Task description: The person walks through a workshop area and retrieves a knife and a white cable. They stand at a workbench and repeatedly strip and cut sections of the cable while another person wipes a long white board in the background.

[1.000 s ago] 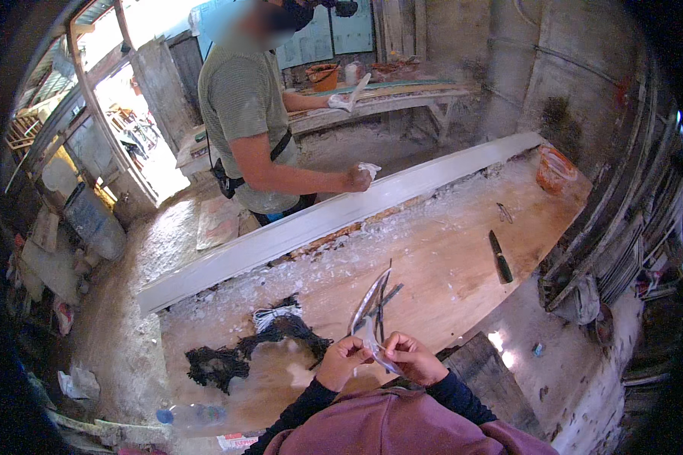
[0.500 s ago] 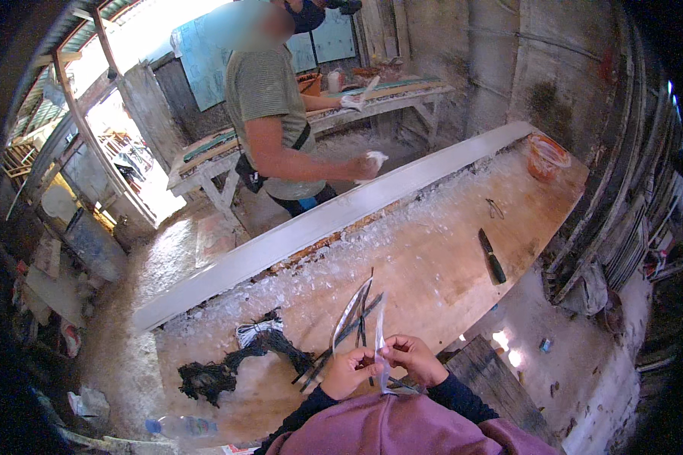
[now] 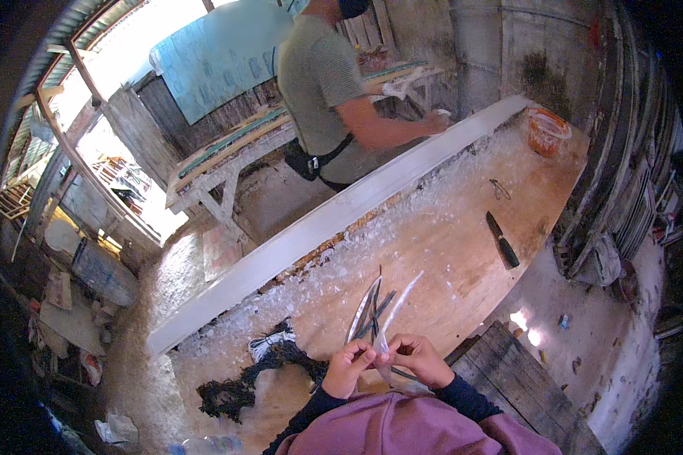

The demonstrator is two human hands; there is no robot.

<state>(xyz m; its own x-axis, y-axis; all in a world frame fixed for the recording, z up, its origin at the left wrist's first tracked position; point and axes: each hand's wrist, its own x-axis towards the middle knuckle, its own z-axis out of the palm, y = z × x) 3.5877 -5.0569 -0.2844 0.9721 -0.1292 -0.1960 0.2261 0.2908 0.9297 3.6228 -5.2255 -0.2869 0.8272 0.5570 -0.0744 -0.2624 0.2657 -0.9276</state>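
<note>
Close to my body, a thin translucent plastic strip (image 3: 399, 307) stands up from between my hands. My left hand (image 3: 349, 369) pinches it from one side with thumb and fingertips. My right hand (image 3: 421, 361) is closed on it from the other side, and the fingertips of both nearly meet. Several dark strips and a pale-faced one (image 3: 361, 305) lie on the table just beyond my left hand. A tangled bundle of black cords (image 3: 269, 371) spreads to the left, with a white cord bundle (image 3: 272, 343) against it.
A black-handled knife (image 3: 504, 241) and small snips (image 3: 499, 189) lie on the wooden table (image 3: 440, 292). An orange tub (image 3: 548, 133) stands at its far right. A long white board (image 3: 334, 220) and plastic scraps line the far edge. Beyond works another person (image 3: 326, 91). A plank bench (image 3: 520, 387) stands at right.
The plastic strip now leans right at its top, and my hands have drawn closer together on it. The other person has moved right along the white board. The view has shifted slightly.
</note>
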